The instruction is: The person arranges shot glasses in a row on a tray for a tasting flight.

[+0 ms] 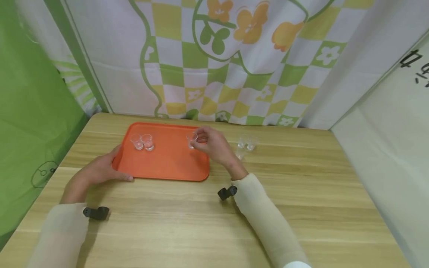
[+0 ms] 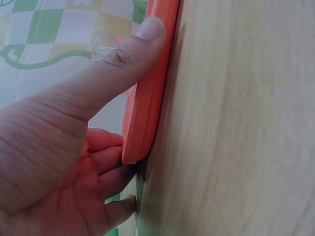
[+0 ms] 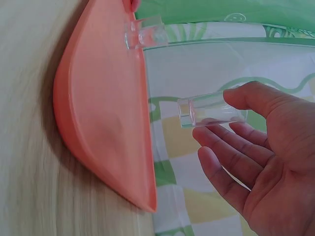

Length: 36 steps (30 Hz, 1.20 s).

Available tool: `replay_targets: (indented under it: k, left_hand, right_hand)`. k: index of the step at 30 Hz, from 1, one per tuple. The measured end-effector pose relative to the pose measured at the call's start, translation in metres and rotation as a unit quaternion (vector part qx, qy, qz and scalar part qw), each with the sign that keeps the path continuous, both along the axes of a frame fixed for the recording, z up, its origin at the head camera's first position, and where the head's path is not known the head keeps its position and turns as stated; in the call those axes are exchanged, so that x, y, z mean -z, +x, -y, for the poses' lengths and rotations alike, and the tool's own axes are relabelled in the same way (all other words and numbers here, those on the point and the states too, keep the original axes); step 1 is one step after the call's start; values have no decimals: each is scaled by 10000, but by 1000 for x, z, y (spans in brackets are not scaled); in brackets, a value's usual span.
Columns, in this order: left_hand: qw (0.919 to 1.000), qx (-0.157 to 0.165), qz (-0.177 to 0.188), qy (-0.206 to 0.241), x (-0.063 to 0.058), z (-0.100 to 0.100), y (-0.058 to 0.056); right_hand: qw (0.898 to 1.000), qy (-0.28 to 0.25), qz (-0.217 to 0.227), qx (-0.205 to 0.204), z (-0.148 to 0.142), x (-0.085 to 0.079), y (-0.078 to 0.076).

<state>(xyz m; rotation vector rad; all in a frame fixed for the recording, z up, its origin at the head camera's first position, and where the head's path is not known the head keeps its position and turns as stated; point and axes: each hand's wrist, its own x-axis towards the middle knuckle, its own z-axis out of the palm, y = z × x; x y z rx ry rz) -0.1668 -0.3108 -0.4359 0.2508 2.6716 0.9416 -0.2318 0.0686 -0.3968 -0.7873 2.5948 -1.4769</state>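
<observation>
An orange tray (image 1: 167, 163) lies on the table, and my left hand (image 1: 100, 167) grips its near left corner, the thumb along the front edge and the fingers at the left side. With thumb and fingertips my right hand (image 1: 214, 145) pinches a small clear shot glass (image 3: 211, 109). That glass is held upright above the right part of the tray, its base apart from the surface in the right wrist view. Two more shot glasses, a left one (image 1: 136, 142) and a right one (image 1: 148, 142), stand side by side at the tray's left.
Right of the tray, a small cluster of clear glasses (image 1: 250, 143) stands on the wooden table (image 1: 187, 223). A checked, flowered curtain (image 1: 214, 82) hangs behind the table's far edge. Green cloth (image 1: 30, 111) hangs on the left, and a white panel (image 1: 385, 123) borders the right.
</observation>
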Motion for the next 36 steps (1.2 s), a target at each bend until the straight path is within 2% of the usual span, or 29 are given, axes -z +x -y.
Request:
replay_targets:
  k: [10, 16, 22, 28, 36]
  left_hand:
    - [9998, -6, 7, -215, -1, -2, -1]
    - [9998, 12, 10, -183, 2, 0, -1]
    - [9998, -39, 57, -178, 3, 0, 0]
    - [9998, 8, 33, -220, 3, 0, 0]
    - [9997, -10, 4, -237, 3, 0, 0]
  right_hand:
    - [9998, 49, -43, -170, 25, 1, -5]
    - [9996, 117, -66, -229, 36, 5, -7]
    - [9998, 92, -7, -157, 47, 9, -9]
    - [9995, 296, -52, -15, 59, 13, -10]
    - [9992, 364, 148, 56, 71, 18, -12]
